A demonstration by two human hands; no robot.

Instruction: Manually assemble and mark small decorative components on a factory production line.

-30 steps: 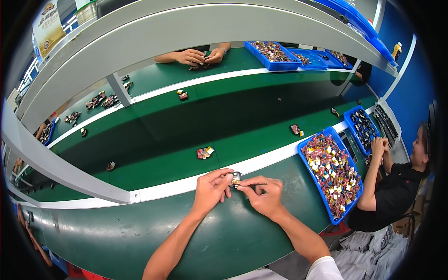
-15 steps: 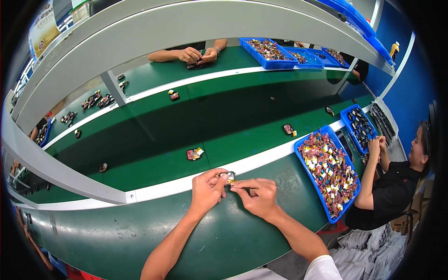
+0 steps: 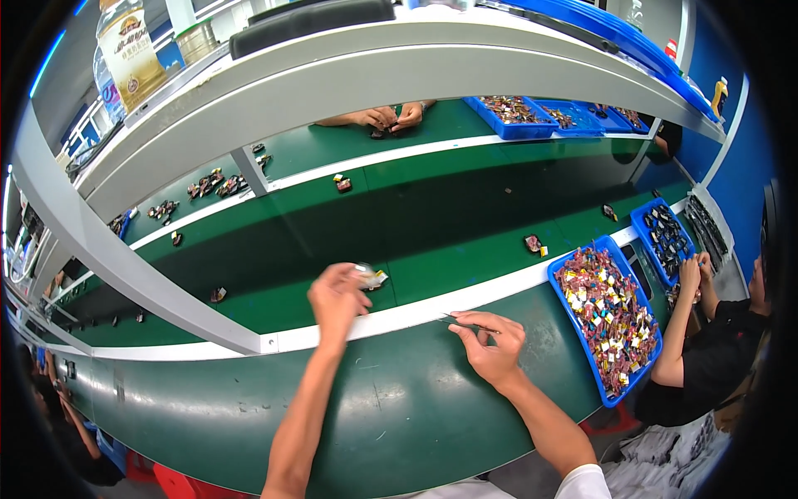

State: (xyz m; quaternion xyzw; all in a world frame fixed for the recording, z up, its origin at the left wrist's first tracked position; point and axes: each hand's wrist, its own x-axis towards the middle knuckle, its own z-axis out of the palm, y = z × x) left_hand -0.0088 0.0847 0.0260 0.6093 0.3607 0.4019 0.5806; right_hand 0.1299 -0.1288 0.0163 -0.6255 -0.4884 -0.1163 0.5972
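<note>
The left hand (image 3: 334, 301) had moved forward over the belt (image 3: 440, 270); blur left its fingers' grip undeterminable. A labelled assembly (image 3: 377, 280) lay at that hand's two o'clock. The right hand (image 3: 494, 343) pinched a thin tool (image 3: 482, 328), tip toward ten. A hurried sweep could have knocked the assembly.

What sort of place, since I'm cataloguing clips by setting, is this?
Probably a factory assembly line: small parts lie spaced along what looks like a green conveyor belt, a blue tray heaped with coloured pieces stands on the bench, and a co-worker is busy alongside.
</note>
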